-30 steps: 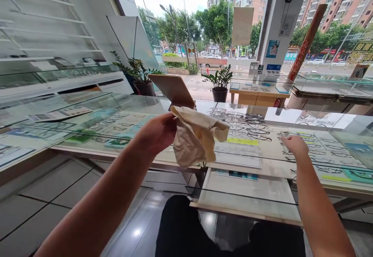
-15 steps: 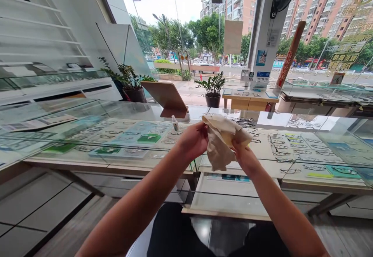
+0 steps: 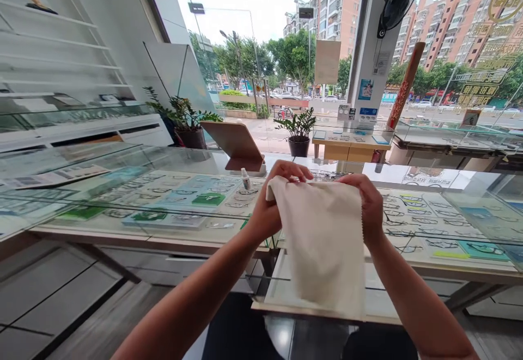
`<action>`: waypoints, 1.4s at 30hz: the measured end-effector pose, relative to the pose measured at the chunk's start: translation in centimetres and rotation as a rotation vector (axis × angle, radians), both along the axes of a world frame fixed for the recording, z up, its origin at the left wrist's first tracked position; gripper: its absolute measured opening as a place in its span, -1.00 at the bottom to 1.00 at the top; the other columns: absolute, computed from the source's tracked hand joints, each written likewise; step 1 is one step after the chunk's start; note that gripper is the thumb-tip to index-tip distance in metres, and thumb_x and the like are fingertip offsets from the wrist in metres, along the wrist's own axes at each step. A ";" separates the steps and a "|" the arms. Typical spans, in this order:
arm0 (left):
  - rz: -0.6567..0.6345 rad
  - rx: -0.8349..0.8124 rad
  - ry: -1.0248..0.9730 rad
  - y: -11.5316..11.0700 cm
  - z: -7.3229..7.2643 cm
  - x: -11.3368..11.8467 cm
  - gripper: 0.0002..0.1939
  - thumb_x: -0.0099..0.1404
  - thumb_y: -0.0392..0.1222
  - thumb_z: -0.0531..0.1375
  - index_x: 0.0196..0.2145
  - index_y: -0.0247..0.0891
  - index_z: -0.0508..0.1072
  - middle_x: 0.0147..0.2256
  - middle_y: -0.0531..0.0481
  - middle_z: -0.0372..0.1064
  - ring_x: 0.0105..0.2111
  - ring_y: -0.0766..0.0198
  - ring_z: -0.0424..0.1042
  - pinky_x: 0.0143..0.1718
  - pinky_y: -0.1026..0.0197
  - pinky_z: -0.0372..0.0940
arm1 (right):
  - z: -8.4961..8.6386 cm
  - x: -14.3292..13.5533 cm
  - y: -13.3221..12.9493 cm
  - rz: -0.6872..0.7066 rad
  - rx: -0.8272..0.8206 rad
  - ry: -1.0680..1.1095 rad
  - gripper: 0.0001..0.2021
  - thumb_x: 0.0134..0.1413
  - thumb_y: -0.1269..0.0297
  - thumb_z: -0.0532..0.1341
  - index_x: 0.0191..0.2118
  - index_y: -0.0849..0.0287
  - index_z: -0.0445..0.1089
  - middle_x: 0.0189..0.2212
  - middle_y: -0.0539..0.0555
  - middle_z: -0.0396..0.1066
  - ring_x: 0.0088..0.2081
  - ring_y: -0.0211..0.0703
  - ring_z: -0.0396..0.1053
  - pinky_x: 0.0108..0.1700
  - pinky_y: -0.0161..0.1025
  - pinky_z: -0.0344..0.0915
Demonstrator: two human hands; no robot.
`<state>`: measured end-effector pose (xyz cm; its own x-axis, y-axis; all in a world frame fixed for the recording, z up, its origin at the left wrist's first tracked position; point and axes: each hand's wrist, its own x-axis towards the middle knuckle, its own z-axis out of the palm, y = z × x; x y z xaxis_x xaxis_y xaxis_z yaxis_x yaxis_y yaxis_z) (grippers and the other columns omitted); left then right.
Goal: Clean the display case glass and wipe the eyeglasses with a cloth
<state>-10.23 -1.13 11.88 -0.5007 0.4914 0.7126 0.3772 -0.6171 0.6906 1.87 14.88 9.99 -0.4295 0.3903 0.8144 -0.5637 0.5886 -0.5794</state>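
Here, one pale cloth (image 3: 322,240), zigzag-edged, hanging open above the near edge of the glass counter (image 3: 192,156), in front of the open drawer (image 3: 281,289). My left hand (image 3: 278,188): closed on its upper left corner, fingers bent over the top. My right hand (image 3: 370,205): pinches its upper right corner. One small white bottle (image 3: 245,179), upright on the counter, just left of my left hand. One brown stand (image 3: 237,145), tilted, towards the counter's far edge. Eyeglasses (image 3: 423,220): rows under the glass, both sides of the cloth.
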 end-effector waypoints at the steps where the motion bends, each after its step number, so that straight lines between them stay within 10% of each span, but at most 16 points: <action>1: -0.028 -0.029 -0.038 0.2 -0.1 -0.4 -0.77 0.16 -0.16 0.40 -0.32 -0.20 0.42 -0.25 -0.01 0.48 -0.21 0.25 0.42 -0.16 0.24 0.33 | 0.1 -0.2 0.2 -0.010 0.003 -0.008 -0.86 0.10 0.37 0.28 -0.21 0.02 0.50 -0.28 -0.02 0.58 -0.23 -0.09 0.50 -0.14 -0.13 0.42; 10: -0.023 -0.253 -0.525 1.7 -2.1 -3.2 -0.60 -0.05 -0.06 0.46 -0.27 -0.22 0.50 -0.42 0.08 0.44 -0.37 0.25 0.42 -0.38 0.28 0.27 | -0.7 -1.8 2.3 0.026 -0.056 -0.176 -0.91 0.21 0.35 0.16 -0.19 0.02 0.30 -0.28 -0.02 0.38 -0.24 -0.12 0.33 -0.15 -0.16 0.28; 16: 0.003 -0.384 -0.102 0.6 -0.6 -4.0 -0.83 0.00 -0.28 0.39 -0.41 -0.25 0.50 -0.43 0.05 0.42 -0.33 0.22 0.35 -0.25 0.25 0.25 | 0.6 -1.3 4.1 0.027 -0.013 -0.306 -0.75 0.33 0.11 0.13 -0.39 0.00 0.16 -0.45 -0.03 0.22 -0.39 -0.11 0.12 -0.28 -0.14 0.13; 23: 0.443 -0.213 0.152 -1.1 0.7 -5.6 -0.64 0.05 -0.52 0.30 -0.23 -0.16 0.60 -0.21 -0.02 0.51 -0.11 0.13 0.40 -0.01 0.23 0.25 | 2.8 -0.9 5.9 0.081 0.088 -0.403 -0.68 0.11 0.17 0.25 -0.51 0.04 0.08 -0.55 -0.08 0.08 -0.45 -0.19 0.00 -0.36 -0.20 -0.02; 26: 0.349 -0.147 -0.016 -0.4 0.9 -5.8 -0.94 0.24 -0.29 0.37 -0.30 -0.21 0.58 -0.31 0.01 0.48 -0.23 0.20 0.40 -0.13 0.26 0.26 | 3.3 -1.1 6.1 0.127 -0.031 -0.371 -0.59 0.04 0.00 0.33 -0.55 0.04 0.13 -0.56 -0.06 0.12 -0.43 -0.18 0.06 -0.34 -0.20 0.08; 31: 0.049 -0.211 -0.121 0.8 1.0 -5.2 -0.62 0.05 0.01 0.56 -0.42 -0.27 0.53 -0.43 0.04 0.43 -0.36 0.29 0.35 -0.28 0.28 0.23 | 3.7 -1.7 6.7 0.241 -0.284 -0.375 -0.60 -0.24 -0.14 0.48 -0.44 0.01 0.42 -0.39 -0.01 0.45 -0.18 0.03 0.36 -0.04 -0.06 0.34; 42: 0.165 -0.064 -0.082 -0.2 3.2 -6.7 -0.68 0.07 -0.02 0.56 -0.37 -0.20 0.56 -0.43 0.07 0.43 -0.34 0.33 0.39 -0.25 0.32 0.31 | 5.4 -1.3 8.9 0.266 -0.237 -0.403 -0.82 -0.07 0.16 0.43 -0.47 0.10 0.48 -0.49 -0.07 0.36 -0.42 -0.24 0.24 -0.32 -0.23 0.22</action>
<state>-16.94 -1.37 15.07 -0.6335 0.4406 0.6360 0.4107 -0.5052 0.7590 0.60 23.79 15.36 -0.7988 0.3788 0.4674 -0.3809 0.2829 -0.8803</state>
